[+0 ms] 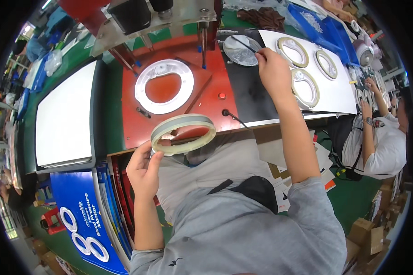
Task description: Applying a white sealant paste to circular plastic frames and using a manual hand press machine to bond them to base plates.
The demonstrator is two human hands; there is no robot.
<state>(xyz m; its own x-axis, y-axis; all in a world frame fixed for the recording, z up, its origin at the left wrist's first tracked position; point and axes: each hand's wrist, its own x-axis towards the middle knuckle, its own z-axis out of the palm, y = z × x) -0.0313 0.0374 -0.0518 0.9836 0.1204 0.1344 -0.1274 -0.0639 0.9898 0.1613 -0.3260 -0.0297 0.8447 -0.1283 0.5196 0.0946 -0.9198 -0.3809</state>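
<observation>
My left hand [143, 170] pinches a cream plastic ring [183, 122] with a grey band around its outside, tilted above the near edge of the red machine base. In my right hand [274, 72] is a thin dark stick [246, 44], gripped near one end. Its far end reaches over a shallow round dish [243, 58] with whitish material inside; whether it touches the material I cannot tell. A white ring-shaped part [144, 98] lies flat on the red base [222, 120]. Several similar rings [326, 64] rest on a white sheet beside my right hand.
Above the red base hangs a clear plate [188, 14] on metal posts. A black-edged tray with white sheets [64, 114] lies left. Blue bins [316, 30] stand at the back right. Another person [381, 142] works at the far right. A thin black cable [234, 117] crosses the front edge.
</observation>
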